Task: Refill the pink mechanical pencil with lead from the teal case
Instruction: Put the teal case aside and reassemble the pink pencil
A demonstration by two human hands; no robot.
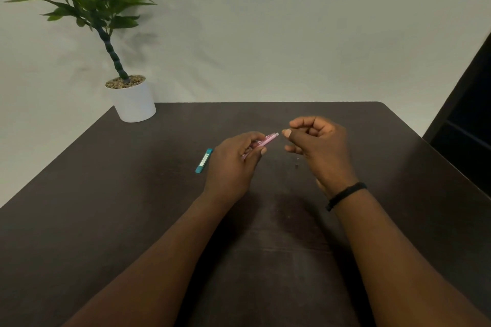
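My left hand (233, 162) is closed around the pink mechanical pencil (267, 139), whose upper end sticks out toward the right. My right hand (317, 146) hovers just right of that end with thumb and forefinger pinched together; whatever is between them is too thin and blurred to see. The teal lead case (204, 160) lies flat on the dark table (132, 194), just left of my left hand. Two tiny dark parts (297, 163) rest on the table under my right hand.
A potted plant in a white pot (134, 101) stands at the table's far left corner. A dark piece of furniture (467, 125) stands off the table's right edge. A black band circles my right wrist.
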